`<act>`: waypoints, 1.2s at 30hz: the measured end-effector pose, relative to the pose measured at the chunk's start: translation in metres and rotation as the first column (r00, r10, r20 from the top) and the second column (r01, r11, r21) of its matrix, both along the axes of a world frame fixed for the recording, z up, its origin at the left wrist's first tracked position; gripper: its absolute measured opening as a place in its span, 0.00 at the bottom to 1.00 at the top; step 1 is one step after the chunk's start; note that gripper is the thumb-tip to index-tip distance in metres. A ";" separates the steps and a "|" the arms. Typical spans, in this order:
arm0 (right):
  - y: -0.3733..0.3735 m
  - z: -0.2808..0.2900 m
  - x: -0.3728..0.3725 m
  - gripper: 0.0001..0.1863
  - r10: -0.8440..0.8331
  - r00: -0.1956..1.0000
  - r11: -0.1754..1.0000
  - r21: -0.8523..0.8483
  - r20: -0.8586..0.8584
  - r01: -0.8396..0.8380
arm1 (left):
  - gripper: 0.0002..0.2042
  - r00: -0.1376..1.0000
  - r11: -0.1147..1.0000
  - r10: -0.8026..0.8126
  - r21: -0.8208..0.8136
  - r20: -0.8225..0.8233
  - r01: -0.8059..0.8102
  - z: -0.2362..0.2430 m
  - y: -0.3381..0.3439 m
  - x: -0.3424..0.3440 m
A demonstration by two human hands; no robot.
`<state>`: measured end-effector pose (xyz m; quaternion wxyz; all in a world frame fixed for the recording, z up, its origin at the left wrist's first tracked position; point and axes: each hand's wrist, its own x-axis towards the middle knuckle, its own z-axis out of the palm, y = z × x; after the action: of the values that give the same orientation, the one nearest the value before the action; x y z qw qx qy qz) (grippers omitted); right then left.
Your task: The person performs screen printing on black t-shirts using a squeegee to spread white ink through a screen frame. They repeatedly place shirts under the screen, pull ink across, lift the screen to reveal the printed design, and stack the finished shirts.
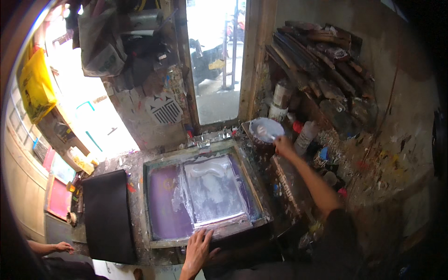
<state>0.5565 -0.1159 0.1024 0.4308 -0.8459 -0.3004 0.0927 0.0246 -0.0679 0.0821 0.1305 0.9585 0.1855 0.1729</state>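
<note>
A wooden-framed printing screen [163,200] with purple mesh lies on the bench before me. Its pale grey panel [212,196] carries a thick streak of whitish ink [210,170] near the far end. My left hand [198,247] rests at the frame's near edge, fingers stretched out and holding nothing. Farther off to the right, my right hand [283,145] is closed around the handle of a pale stirring tool [270,136]. The tool reaches into a round tub [254,125] of whitish-grey ink; its dipped end is partly hidden, so its exact kind is unclear.
Left of the screen lies a large black sheet [107,214]. At the lower left, another person's hand [64,247] shows. Bottles [306,135] and tins [282,93] stand around the tub. Many squeegee-like boards [322,65] are piled at the back right. Metal hinges [204,143] sit behind the screen.
</note>
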 end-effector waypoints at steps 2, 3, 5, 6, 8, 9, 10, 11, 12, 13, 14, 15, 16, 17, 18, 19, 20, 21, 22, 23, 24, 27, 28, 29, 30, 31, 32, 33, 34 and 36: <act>0.011 0.015 0.004 0.13 0.093 0.966 0.947 -0.322 0.240 -0.011 | 0.23 0.990 0.991 -0.132 0.014 -0.050 0.132 0.000 0.019 0.013; 0.011 0.021 -0.008 0.13 0.255 0.826 0.892 -0.452 0.503 0.000 | 0.24 0.981 0.983 -0.179 0.032 -0.071 0.182 0.000 0.031 0.016; 0.011 0.030 -0.052 0.15 0.447 0.537 0.849 -0.528 0.715 -0.003 | 0.20 0.988 0.991 -0.119 -0.078 -0.103 0.112 -0.005 0.055 0.022; 0.005 0.017 -0.099 0.17 0.442 0.446 0.886 -0.458 0.778 -0.080 | 0.19 0.988 0.986 -0.116 -0.130 -0.105 0.102 -0.008 0.065 0.024; -0.008 -0.006 -0.181 0.26 0.760 0.619 0.638 -0.412 0.198 -0.651 | 0.15 0.977 0.984 -0.103 -0.159 -0.184 0.074 -0.013 0.084 0.030; -0.025 -0.018 -0.215 0.27 0.807 0.471 0.584 -0.366 0.355 -0.724 | 0.14 0.982 0.985 -0.123 -0.137 -0.140 0.104 -0.016 0.095 0.036; -0.023 -0.030 -0.230 0.26 0.773 0.561 0.631 -0.448 0.295 -0.633 | 0.14 0.955 0.971 -0.129 -0.230 -0.268 0.067 -0.017 0.107 0.045; -0.015 -0.042 -0.235 0.25 0.741 0.627 0.641 -0.532 0.241 -0.553 | 0.13 0.937 0.958 -0.143 -0.283 -0.319 0.050 -0.018 0.121 0.055; -0.003 -0.052 -0.228 0.24 0.722 0.622 0.679 -0.478 0.302 -0.557 | 0.13 0.903 0.942 -0.158 -0.334 -0.400 0.017 -0.018 0.136 0.066; 0.015 -0.058 -0.211 0.23 0.713 0.624 0.692 -0.463 0.320 -0.553 | 0.12 0.907 0.954 -0.209 -0.282 -0.365 0.106 -0.017 0.158 0.084; 0.041 -0.063 -0.191 0.23 0.693 0.626 0.717 -0.430 0.359 -0.548 | 0.09 0.939 0.978 -0.146 -0.185 -0.310 0.091 -0.016 0.180 0.103; 0.075 -0.068 -0.175 0.19 0.606 0.681 0.786 -0.442 0.411 -0.433 | 0.08 0.945 0.988 -0.068 0.108 -0.319 0.107 -0.016 0.208 0.129; 0.113 -0.068 -0.149 0.17 0.585 0.626 0.804 -0.467 0.515 -0.367 | 0.10 0.976 0.994 -0.008 0.109 -0.218 0.033 -0.014 0.236 0.153; 0.144 -0.066 -0.128 0.04 0.448 0.577 0.888 -0.264 0.683 -0.376 | 0.11 0.997 0.989 -0.021 0.142 -0.070 0.031 -0.013 0.263 0.178; 0.168 -0.063 -0.112 0.06 0.440 0.580 0.888 -0.237 0.686 -0.394 | 0.12 0.997 0.984 -0.005 0.178 0.073 -0.008 -0.014 0.282 0.196; 0.185 -0.060 -0.099 0.09 0.432 0.581 0.888 -0.212 0.690 -0.408 | 0.14 0.997 0.990 0.011 0.139 0.070 -0.021 -0.017 0.292 0.209; 0.194 -0.059 -0.091 0.11 0.464 0.582 0.871 -0.223 0.668 -0.438 | 0.15 0.995 0.993 0.044 0.105 0.090 -0.053 -0.020 0.300 0.220; 0.196 -0.058 -0.087 0.12 0.507 0.580 0.847 -0.243 0.638 -0.473 | 0.16 0.997 0.996 0.080 0.023 0.021 -0.081 -0.024 0.302 0.225; 0.190 -0.058 -0.089 0.14 0.574 0.591 0.814 -0.320 0.567 -0.484 | 0.17 0.993 0.996 0.081 0.028 0.082 -0.083 -0.029 0.298 0.226; 0.179 -0.059 -0.092 0.18 0.593 0.610 0.803 -0.325 0.525 -0.500 | 0.18 0.995 0.997 0.079 -0.003 0.058 -0.079 -0.034 0.291 0.222; 0.163 -0.060 -0.099 0.19 0.607 0.619 0.793 -0.331 0.498 -0.511 | 0.19 0.992 0.998 0.070 -0.011 0.106 -0.069 -0.038 0.279 0.214; 0.114 -0.065 -0.130 0.17 0.627 0.657 0.779 -0.340 0.418 -0.527 | 0.20 0.996 0.994 0.086 -0.059 -0.038 -0.088 -0.045 0.235 0.179; 0.093 -0.064 -0.144 0.15 0.649 0.668 0.757 -0.401 0.364 -0.517 | 0.20 0.998 0.996 0.067 -0.061 -0.015 -0.068 -0.045 0.217 0.164; 0.071 -0.061 -0.158 0.12 0.667 0.661 0.739 -0.420 0.345 -0.526 | 0.20 0.995 0.994 0.082 -0.068 -0.058 -0.086 -0.044 0.196 0.148; 0.050 -0.058 -0.174 0.10 0.670 0.634 0.742 -0.378 0.387 -0.554 | 0.20 0.994 0.994 0.079 -0.073 -0.073 -0.084 -0.042 0.175 0.131; 0.029 -0.054 -0.190 0.08 0.685 0.649 0.720 -0.442 0.331 -0.535 | 0.20 0.997 0.995 0.070 -0.062 -0.036 -0.072 -0.041 0.152 0.115; 0.008 -0.051 -0.208 0.07 0.690 0.644 0.716 -0.446 0.331 -0.537 | 0.21 0.997 0.998 0.063 -0.029 -0.035 -0.064 -0.038 0.130 0.099; -0.011 -0.047 -0.224 0.05 0.660 0.646 0.748 -0.411 0.384 -0.521 | 0.21 0.995 0.997 0.064 -0.049 -0.078 -0.068 -0.036 0.108 0.086; -0.026 -0.044 -0.240 0.06 0.681 0.649 0.727 -0.420 0.340 -0.543 | 0.21 0.993 0.995 0.080 -0.054 -0.085 -0.085 -0.033 0.089 0.074; -0.040 -0.037 -0.254 0.07 0.672 0.682 0.724 -0.447 0.287 -0.525 | 0.21 0.986 0.996 0.053 -0.069 -0.159 -0.064 -0.026 0.070 0.065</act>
<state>0.3023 -0.1562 0.0656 0.1507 -0.7553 -0.6314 0.0901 0.0893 0.0019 0.0564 0.1457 0.9578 0.2295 0.0938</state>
